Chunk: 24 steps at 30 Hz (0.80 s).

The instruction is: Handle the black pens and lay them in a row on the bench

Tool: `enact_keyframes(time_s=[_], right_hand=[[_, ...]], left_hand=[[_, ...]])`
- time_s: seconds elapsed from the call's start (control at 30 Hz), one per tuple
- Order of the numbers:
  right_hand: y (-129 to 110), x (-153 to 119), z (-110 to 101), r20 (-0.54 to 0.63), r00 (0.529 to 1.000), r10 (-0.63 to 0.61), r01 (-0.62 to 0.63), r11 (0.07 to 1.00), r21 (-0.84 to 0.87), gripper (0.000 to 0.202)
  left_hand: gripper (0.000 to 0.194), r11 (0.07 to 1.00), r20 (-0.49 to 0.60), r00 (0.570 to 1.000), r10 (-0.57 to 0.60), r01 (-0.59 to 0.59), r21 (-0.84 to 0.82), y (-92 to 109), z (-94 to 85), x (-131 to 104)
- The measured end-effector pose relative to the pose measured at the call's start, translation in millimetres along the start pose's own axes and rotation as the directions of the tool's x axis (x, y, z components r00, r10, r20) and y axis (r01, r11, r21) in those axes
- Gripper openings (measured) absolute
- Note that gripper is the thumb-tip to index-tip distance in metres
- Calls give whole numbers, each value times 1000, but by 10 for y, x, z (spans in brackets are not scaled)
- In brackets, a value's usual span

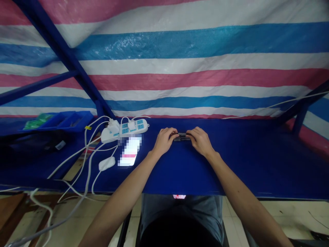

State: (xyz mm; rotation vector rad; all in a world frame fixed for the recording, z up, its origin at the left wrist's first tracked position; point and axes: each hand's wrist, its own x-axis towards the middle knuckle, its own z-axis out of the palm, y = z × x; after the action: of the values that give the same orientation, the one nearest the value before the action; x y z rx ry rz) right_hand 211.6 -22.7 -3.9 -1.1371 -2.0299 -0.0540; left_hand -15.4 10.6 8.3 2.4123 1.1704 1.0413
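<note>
Slim black pen-like sticks (182,138) lie side by side, left to right, over the blue tabletop (177,168). My left hand (164,139) is closed in a pinch on their left end, thumb toward me. At the opposite end, my right hand (200,140) pinches with thumb and fingers. Both hands are low, at or just above the table surface. The fingers cover the ends of the sticks, so their exact number and kind cannot be made out.
Left of my hands are a phone with a lit, blurred screen (130,151), a white power strip (141,126) with plugs, and a white adapter (107,163). White cables trail over the left table edge. Blue trays (73,120) stand farther left. A striped sheet (180,80) hangs behind.
</note>
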Motion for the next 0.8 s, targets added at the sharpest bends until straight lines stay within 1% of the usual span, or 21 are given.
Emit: enact_keyframes(time_s=[0.17,0.37,0.47,0.6,0.63,0.73,0.8], right_hand=[[-2,2,14,-4,1000,-5,5,999,42,23],[18,-2,9,-19,1000,19,-17,998,59,22],[19,-7,10,-24,999,29,-27,998,63,23],[5,-10,21,-8,1000,22,-22,998,60,25],[-1,-9,27,-2,1000,18,-18,998,61,25],[-19,-6,49,-1,1000,3,-3,998,68,24],[-27,-4,63,-11,1000,0,1,997,76,24]], left_hand=[[26,1000,31,999,-7,7,21,-9,-5,-3],[18,1000,24,1000,-1,1,-23,18,1,-1],[12,998,-5,1000,-18,18,-55,23,3,1],[13,999,-23,1000,-19,18,-35,4,1,0],[16,1000,-15,1000,-18,18,-20,-2,-1,1],[35,999,9,999,-41,41,34,-14,-7,11],[45,996,2,998,-67,67,60,-19,-11,18]])
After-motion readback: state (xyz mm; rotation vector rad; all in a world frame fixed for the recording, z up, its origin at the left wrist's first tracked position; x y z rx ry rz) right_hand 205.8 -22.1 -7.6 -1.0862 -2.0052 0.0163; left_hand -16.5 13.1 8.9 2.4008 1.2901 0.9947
